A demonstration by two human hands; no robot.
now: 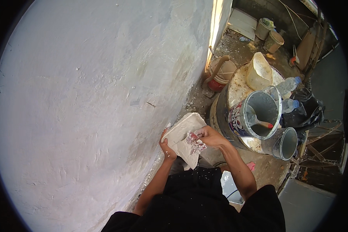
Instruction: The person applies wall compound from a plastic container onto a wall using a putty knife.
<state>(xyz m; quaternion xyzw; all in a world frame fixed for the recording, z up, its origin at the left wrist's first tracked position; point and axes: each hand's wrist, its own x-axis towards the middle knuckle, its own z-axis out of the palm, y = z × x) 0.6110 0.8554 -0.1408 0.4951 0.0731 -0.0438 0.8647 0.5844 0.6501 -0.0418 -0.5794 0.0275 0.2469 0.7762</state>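
Before my body, near the wall, my left hand (168, 149) grips the left edge of a pale board (185, 125) coated in white plaster. My right hand (208, 136) is closed on a red, plaster-smeared scraper (196, 142) over the board's right side. The scraper's blade seems to rest in the plaster, but its edge is hard to make out. Flecks of white plaster stick to my left fingers. A rough, whitish plastered wall (85, 100) fills the left side, with neither hand clearly touching it.
To the right stands a splattered drum (220, 112). On it are a large bucket (259, 116) with a red-handled brush inside, a cream container (259, 71), plastic bottles (289, 86) and a grey bucket (284, 143). Another bucket (222, 73) stands between drum and wall.
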